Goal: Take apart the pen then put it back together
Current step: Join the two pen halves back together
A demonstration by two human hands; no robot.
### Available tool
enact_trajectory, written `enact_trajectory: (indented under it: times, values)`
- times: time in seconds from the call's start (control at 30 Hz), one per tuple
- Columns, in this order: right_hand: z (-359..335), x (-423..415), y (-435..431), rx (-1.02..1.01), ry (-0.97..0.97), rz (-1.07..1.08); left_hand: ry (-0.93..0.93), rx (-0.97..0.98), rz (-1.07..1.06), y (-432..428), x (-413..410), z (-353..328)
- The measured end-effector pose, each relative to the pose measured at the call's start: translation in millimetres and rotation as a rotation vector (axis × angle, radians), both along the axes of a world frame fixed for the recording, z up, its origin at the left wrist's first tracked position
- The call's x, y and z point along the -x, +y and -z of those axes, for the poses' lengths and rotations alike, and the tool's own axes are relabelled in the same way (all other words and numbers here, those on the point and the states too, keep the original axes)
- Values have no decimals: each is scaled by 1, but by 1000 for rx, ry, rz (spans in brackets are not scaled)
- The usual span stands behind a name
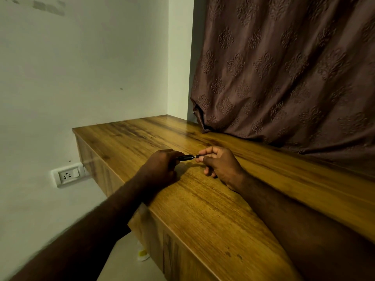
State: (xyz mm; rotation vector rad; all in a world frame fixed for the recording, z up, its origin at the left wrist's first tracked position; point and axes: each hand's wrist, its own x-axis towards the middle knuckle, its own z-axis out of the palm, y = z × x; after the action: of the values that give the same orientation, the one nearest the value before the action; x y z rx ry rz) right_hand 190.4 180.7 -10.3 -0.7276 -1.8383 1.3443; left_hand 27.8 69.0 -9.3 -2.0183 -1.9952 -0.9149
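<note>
— While both hands work, where is the pen [185,157]?
— Level between them above the desk [203,199], lengthwise left to right. Left hand [162,165] closed round the barrel; right hand [218,164] pinching the tip.

A long wooden countertop [203,199] with a glossy grain runs into the corner of a plain white wall [81,67]. A white wall socket [68,175] sits low beside its panelled front. A brown curtain [284,67] with embossed floral motifs hangs down onto the counter's far edge. The light is dim and warm.
</note>
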Motion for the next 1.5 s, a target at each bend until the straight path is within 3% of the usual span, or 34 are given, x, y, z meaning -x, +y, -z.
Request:
enact_trajectory:
  times: [0.67,0.97,1.2,1.5]
  values:
    - [4,15,-5,-84,-73,4,48,-15,61,3,5,6]
    - [-2,18,-14,70,39,-24,29,-96,25,4,2,7]
    - [-10,6,-5,193,206,168,-1,-83,-14,2,3,4]
    - [-11,33,-13,84,343,340,-27,-131,24,7,4,6]
